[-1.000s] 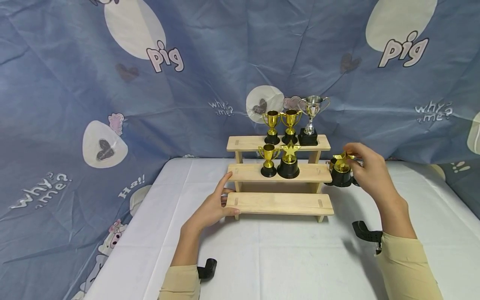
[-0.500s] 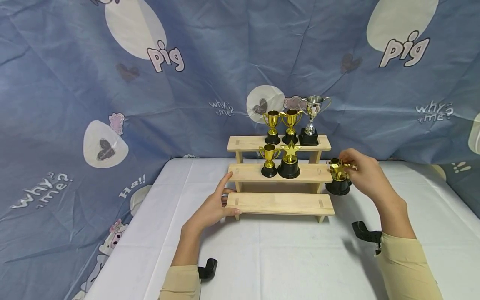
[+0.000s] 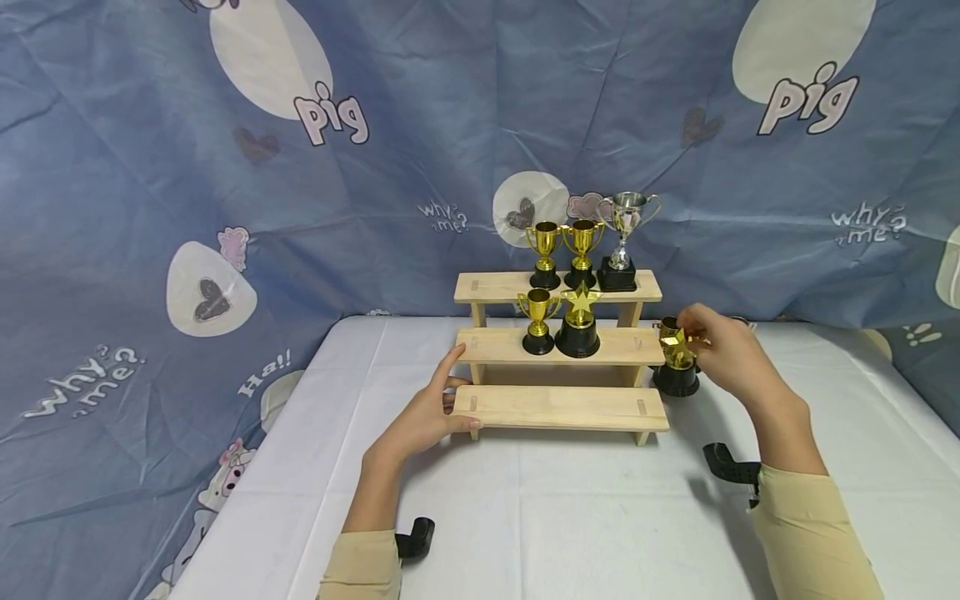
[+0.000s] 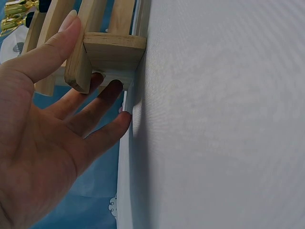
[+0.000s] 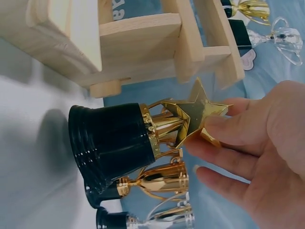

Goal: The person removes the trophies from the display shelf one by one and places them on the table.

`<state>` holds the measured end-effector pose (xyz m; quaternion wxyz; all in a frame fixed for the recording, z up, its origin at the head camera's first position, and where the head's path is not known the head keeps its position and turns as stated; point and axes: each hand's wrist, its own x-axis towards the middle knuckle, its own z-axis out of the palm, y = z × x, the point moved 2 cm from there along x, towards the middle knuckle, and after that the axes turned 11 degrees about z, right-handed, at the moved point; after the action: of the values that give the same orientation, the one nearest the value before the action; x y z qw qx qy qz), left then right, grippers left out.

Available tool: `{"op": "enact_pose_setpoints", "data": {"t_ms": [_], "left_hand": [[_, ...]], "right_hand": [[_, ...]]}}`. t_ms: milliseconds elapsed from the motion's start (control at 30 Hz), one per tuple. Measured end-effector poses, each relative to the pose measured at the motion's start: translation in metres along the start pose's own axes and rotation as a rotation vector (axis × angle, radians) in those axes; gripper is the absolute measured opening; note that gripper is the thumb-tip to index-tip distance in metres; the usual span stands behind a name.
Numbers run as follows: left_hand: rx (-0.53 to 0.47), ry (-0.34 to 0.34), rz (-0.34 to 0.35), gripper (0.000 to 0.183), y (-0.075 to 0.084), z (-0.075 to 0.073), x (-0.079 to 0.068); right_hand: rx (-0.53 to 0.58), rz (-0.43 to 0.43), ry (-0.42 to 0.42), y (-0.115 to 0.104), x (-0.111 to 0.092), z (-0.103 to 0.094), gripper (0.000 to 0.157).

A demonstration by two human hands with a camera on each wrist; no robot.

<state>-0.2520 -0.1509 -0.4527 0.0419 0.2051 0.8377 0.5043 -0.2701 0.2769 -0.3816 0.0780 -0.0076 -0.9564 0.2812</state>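
Observation:
My right hand (image 3: 723,354) pinches a gold star trophy (image 5: 114,136) by its star, thumb on one face and fingers behind. Its black base (image 3: 676,380) is close over the white table, right of a three-tier wooden display stand (image 3: 558,406). My left hand (image 3: 420,417) rests against the stand's left end: thumb at the bottom tier, index finger on the middle tier. In the left wrist view its other fingers (image 4: 102,107) extend loosely beside the planks. On the middle tier stand a small gold cup (image 3: 537,312) and another star trophy (image 3: 577,333).
The top tier bears two gold cups (image 3: 545,246) and a taller silver cup (image 3: 622,221). Behind the held trophy stand a gold cup (image 5: 164,179) and a silver cup (image 5: 169,219) on the table. A blue printed cloth (image 3: 390,167) hangs behind.
My right hand has brought the star trophy a little nearer and slightly left, towards the stand's right end. My left hand and the stand have stayed put.

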Motion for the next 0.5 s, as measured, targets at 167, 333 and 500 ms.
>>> {"op": "enact_pose_setpoints", "data": {"t_ms": [167,333,500], "left_hand": [[0.004,0.002,0.0,0.116,0.0002,-0.0003,-0.0005],[0.004,-0.005,0.001,0.115,0.0008,-0.0006,-0.0008],[0.003,-0.008,0.004,0.115,0.0004,-0.0007,-0.0009]], "right_hand": [[-0.006,0.011,-0.022,0.0028,0.0018,0.0038,0.035],[-0.014,0.012,-0.027,0.0044,0.0019,0.0055,0.036],[-0.024,0.01,-0.05,0.0051,0.0019,0.007,0.036]]}}
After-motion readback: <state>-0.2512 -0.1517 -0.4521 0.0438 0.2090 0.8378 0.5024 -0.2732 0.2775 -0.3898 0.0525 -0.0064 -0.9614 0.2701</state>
